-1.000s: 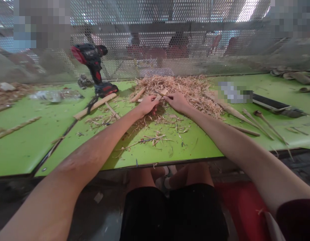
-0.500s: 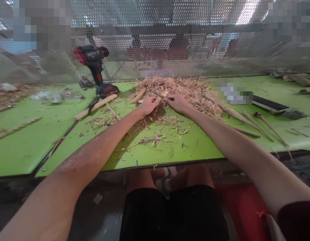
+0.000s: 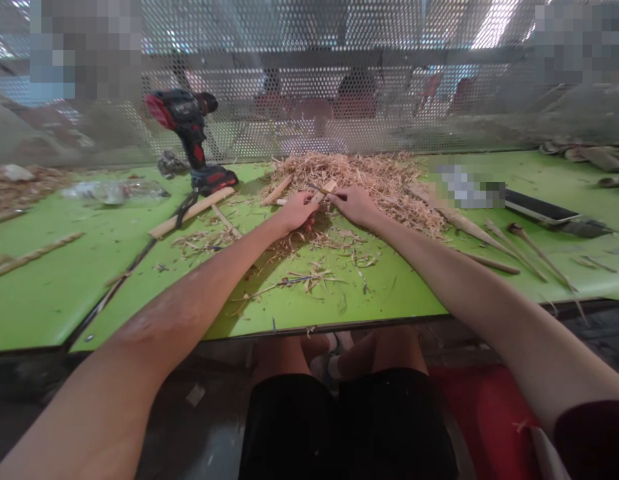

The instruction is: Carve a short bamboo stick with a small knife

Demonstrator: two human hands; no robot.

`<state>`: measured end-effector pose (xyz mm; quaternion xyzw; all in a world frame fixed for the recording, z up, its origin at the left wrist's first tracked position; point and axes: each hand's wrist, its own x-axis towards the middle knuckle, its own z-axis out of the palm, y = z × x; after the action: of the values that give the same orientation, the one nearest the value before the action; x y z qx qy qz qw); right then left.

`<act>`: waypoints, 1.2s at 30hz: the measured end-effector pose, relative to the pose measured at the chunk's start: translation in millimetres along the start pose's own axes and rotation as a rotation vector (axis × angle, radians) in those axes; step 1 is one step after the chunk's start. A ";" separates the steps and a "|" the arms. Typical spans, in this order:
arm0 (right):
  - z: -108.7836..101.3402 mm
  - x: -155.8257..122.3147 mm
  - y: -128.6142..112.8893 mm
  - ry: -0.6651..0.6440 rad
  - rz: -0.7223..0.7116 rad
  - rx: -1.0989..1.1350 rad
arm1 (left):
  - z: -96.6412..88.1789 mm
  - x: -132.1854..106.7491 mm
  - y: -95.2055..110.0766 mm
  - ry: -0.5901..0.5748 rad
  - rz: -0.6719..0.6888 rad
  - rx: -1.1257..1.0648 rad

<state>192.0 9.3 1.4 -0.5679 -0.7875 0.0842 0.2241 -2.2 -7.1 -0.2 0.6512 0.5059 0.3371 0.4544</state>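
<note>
My left hand [image 3: 298,212] is closed around a short, flat piece of pale wood [image 3: 330,186], whose far end points up and to the right. My right hand [image 3: 357,205], closed in a pinch, holds a slim carving knife [image 3: 318,189]. Its thin dark blade lies across the wood, its tip reaching towards the left fingers. Both hands are just above the table, close together. A large heap of curly wood shavings [image 3: 359,170] lies right behind them, and loose shavings [image 3: 314,277] are scattered in front. Part of the wood is hidden by the left fingers.
A black and red cordless drill [image 3: 189,133] stands on the green table [image 3: 384,293] at left, beside a wooden strip [image 3: 199,212]. Wooden sticks [image 3: 469,227] and a dark flat device [image 3: 539,205] lie at right. A perforated metal screen [image 3: 309,87] rises behind.
</note>
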 end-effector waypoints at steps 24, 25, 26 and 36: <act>-1.7 1.0 -5.2 -0.058 0.017 -0.103 | 0.6 -3.7 5.5 0.005 0.008 0.075; -1.7 0.9 -5.2 -0.058 0.017 -0.105 | 0.5 -3.8 5.5 0.006 0.008 0.075; -1.6 0.8 -5.2 -0.056 0.016 -0.107 | 0.5 -4.0 5.7 0.007 0.008 0.076; -3.8 -2.5 -10.0 -0.087 0.006 -0.183 | -0.8 -0.2 -1.8 -0.010 0.058 0.105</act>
<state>185.7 3.1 8.0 -0.5840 -0.7993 0.0374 0.1366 -3.6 -7.0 -1.6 0.6901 0.5014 0.3199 0.4123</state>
